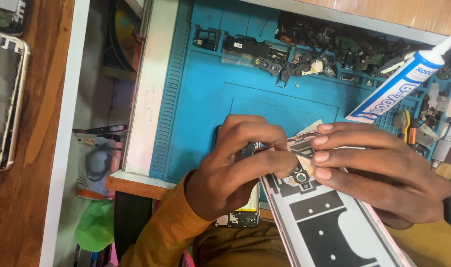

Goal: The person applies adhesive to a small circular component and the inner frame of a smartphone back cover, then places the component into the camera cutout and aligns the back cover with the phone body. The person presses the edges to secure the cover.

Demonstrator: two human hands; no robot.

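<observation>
Blue work mat (pixel 205 99) is seen spread over a pale bench (pixel 149 99), with small black phone parts (pixel 334 49) heaped in the compartments along its far edge. A white glue tube (pixel 398 84) is laid slantwise near the mat's far right corner, nozzle pointing outward. At the mat's right edge, a few small tools (pixel 408 126) are stood in slots.

Over the near edge of the mat, a phone back cover (pixel 329 222) is held with its inner side up, white with black patches, its top end raised between both hands. The left hand (pixel 235 165) is curled into a narrow pinch, thumb and forefinger pressed at the camera cutout (pixel 300 176) near the cover's top corner; the wrist is bent inward and a mustard sleeve (pixel 161 232) is seen on the forearm. The right hand (pixel 379 173) is laid flat along the cover's right edge, fingers extended and close together, fingertips (pixel 322 157) set against the top end beside the left thumb; the cover is gripped by it from beneath.

Under the left hand, a dark phone body (pixel 238 215) is partly hidden, lying at the bench's near edge. Left of the bench, an opened phone (pixel 5 99) is laid on a wooden surface (pixel 32 198).
</observation>
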